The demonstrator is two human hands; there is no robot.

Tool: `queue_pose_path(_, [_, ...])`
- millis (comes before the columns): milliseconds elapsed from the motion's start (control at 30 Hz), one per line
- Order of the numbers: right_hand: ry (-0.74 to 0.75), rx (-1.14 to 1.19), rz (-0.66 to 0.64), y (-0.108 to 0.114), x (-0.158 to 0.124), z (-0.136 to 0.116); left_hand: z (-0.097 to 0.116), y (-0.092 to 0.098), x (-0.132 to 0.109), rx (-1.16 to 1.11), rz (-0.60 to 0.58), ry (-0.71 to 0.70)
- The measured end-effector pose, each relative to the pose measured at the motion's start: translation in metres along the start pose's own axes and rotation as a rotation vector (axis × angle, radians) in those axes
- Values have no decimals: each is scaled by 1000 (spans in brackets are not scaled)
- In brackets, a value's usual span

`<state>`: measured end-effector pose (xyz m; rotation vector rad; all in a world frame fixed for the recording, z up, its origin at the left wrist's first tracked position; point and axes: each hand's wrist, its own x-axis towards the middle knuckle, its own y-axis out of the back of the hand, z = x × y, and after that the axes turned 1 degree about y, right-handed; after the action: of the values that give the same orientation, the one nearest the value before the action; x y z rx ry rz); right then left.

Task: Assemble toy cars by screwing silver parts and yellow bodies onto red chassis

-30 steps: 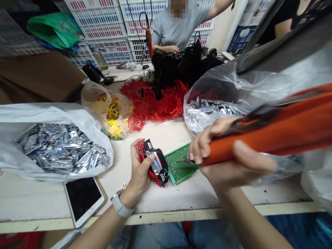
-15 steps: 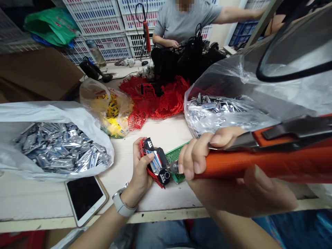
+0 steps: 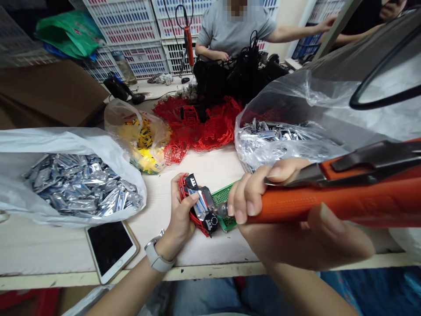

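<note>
My left hand is closed around a small toy car with a red frame, black parts and a silver-blue panel; the thumb presses on the panel. My right hand grips an orange electric screwdriver with a black lever on top. Its metal tip meets the toy car near the lower black wheel. Behind the tip a green perforated tray lies on the table, partly covered by my right hand and the toy.
Silver parts fill a white bag at left and a clear bag at right. Red plastic frames and a bag of yellow parts lie ahead. A phone rests by the table edge. A person sits opposite.
The whole view has shifted slightly. Both hands keep their hold, and the screwdriver tip stays against the toy car. The black cable at the right has swung rightward.
</note>
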<state>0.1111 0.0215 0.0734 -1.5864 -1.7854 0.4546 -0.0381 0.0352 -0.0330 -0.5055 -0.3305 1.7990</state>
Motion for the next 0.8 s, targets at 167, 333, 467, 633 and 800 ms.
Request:
queue_pose_path(167, [-7, -6, -14, 2, 1, 2, 0, 0, 1, 20, 0, -25])
queue_pose_path(333, [-11, -2, -64, 4, 2, 5, 0, 2, 0, 54, 34, -12])
queue_pose_path(467, [31, 7, -84, 2, 2, 10, 0, 2, 1, 73, 51, -15])
queue_pose_path(633, [30, -20, -83, 4, 0, 16, 2, 0, 2, 62, 69, 18])
queue_pose_path(800, [21, -16, -81, 4, 3, 17, 1, 0, 1, 57, 51, 13])
